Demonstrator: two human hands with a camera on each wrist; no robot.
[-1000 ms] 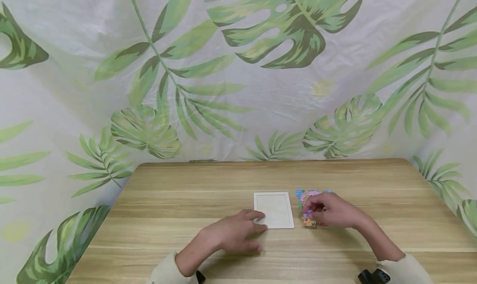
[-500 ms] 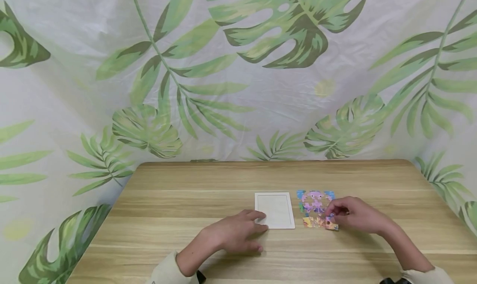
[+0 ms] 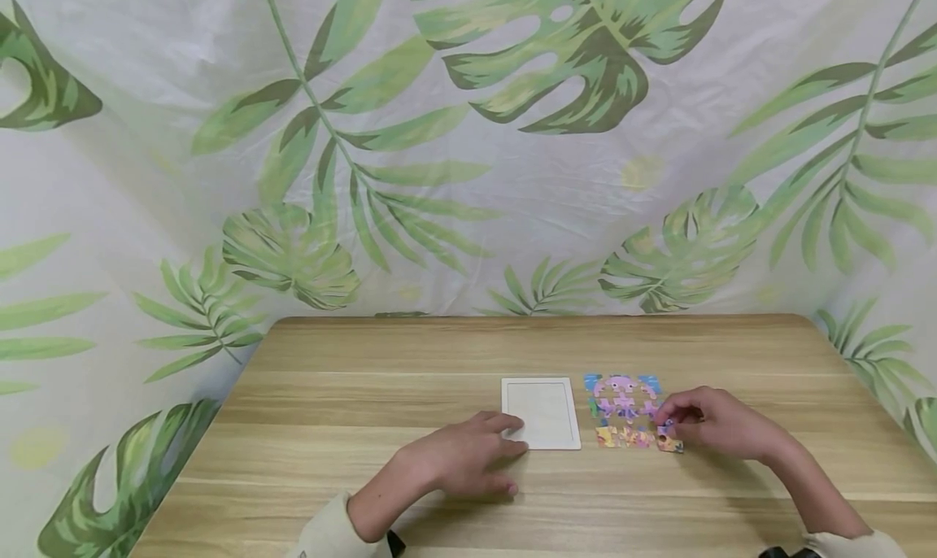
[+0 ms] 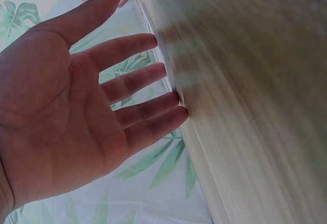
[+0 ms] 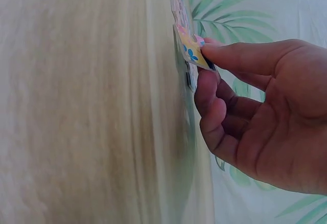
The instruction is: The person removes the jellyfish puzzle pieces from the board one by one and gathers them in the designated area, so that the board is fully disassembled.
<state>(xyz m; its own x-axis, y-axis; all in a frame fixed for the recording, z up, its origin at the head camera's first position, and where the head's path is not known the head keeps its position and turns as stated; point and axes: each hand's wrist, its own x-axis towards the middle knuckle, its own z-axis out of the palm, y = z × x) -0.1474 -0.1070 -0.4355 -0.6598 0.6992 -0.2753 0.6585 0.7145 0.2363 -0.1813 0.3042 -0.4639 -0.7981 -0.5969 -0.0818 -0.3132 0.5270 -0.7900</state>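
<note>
My right hand (image 3: pixel 725 426) pinches a jigsaw puzzle piece (image 3: pixel 669 443) between thumb and fingers, just right of the lower row of other pieces. In the right wrist view this piece (image 5: pixel 190 49) is tilted, yellow with a blue flower, and the fingers hide part of it. Several more puzzle pieces (image 3: pixel 622 385), forming a pink octopus picture with gaps, lie on the table. My left hand (image 3: pixel 464 458) has its fingers extended, the tips touching the left edge of a white rectangular puzzle tray (image 3: pixel 545 416) that has nothing in it.
The wooden table (image 3: pixel 351 395) has rounded far corners. Behind it hangs a pale cloth (image 3: pixel 527 200) printed with green leaves. A dark wrist strap (image 3: pixel 791 552) shows at the right sleeve.
My right hand has moved right from over the puzzle pieces, drawing the lower right corner piece away from its neighbours. My left hand has stayed at the tray.
</note>
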